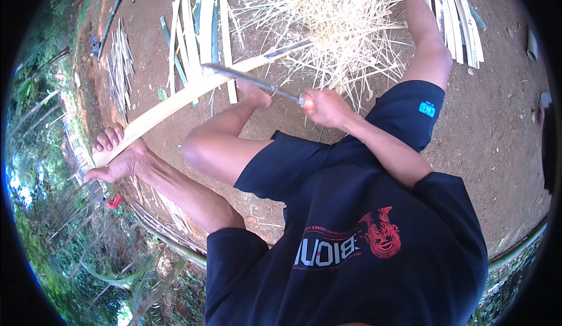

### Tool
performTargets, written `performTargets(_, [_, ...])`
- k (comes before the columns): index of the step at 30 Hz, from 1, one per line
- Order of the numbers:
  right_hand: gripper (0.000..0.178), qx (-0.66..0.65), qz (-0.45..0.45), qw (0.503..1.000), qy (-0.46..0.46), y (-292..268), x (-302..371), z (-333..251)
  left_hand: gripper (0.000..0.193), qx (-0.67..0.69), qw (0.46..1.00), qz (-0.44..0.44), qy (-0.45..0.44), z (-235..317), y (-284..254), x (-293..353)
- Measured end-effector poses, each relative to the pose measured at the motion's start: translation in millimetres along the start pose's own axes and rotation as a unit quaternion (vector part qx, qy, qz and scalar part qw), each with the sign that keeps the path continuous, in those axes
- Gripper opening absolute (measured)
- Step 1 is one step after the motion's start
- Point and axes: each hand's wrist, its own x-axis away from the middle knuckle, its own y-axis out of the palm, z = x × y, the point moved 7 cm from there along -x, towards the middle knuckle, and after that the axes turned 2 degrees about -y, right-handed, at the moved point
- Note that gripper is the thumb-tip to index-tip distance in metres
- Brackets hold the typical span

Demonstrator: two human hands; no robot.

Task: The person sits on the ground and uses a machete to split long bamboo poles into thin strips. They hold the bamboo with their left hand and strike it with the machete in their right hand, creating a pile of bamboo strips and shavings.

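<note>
A long pale bamboo strip (170,103) slants from the lower left up towards the middle. Its near end lies in my left hand (122,157), fingers curled over the edge. The far end of the strip reaches the pile of shavings, where its surface looks darker. My right hand (328,108) is closed round the orange handle of a long knife (257,83). The grey blade points left and crosses the strip at about its middle; whether its edge bites into the bamboo I cannot tell. My bent left leg (225,150) is below the strip.
A heap of thin pale shavings (351,19) covers the ground ahead. Split bamboo strips lie to its left (206,19) and right (453,19). Thin sticks (119,71) and a dark green pole (119,4) are farther left. Green plants (44,209) border the bare earth.
</note>
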Motion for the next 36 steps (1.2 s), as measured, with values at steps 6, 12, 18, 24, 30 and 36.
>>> performTargets(6, [0.030,-0.024,0.060,0.994,0.094,1.1,-13.2,71.3,0.072,-0.012,1.000,0.015,-0.016,-5.2,2.3,2.8])
performTargets(12, [0.025,0.034,0.104,0.992,0.068,-1.4,-10.4,78.8,0.069,-0.033,0.999,0.010,-0.008,-1.2,1.4,7.1])
performTargets(18, [0.030,0.034,0.118,0.964,0.236,5.9,-45.3,187.7,0.069,-0.034,0.999,0.016,-0.015,-2.0,10.1,2.9])
performTargets(24, [0.037,0.011,0.121,0.951,0.284,3.3,-46.1,201.4,0.070,-0.006,0.999,0.000,-0.037,-9.9,1.8,-10.1])
performTargets(30, [0.033,0.031,0.102,0.972,0.211,-5.7,-32.6,165.7,0.070,-0.049,0.996,0.066,-0.026,-7.0,-25.9,-5.6])
performTargets(36, [0.027,-0.020,0.115,0.956,0.268,-4.9,-34.3,198.9,0.067,-0.032,0.999,0.033,-0.028,2.1,-19.2,-16.4])
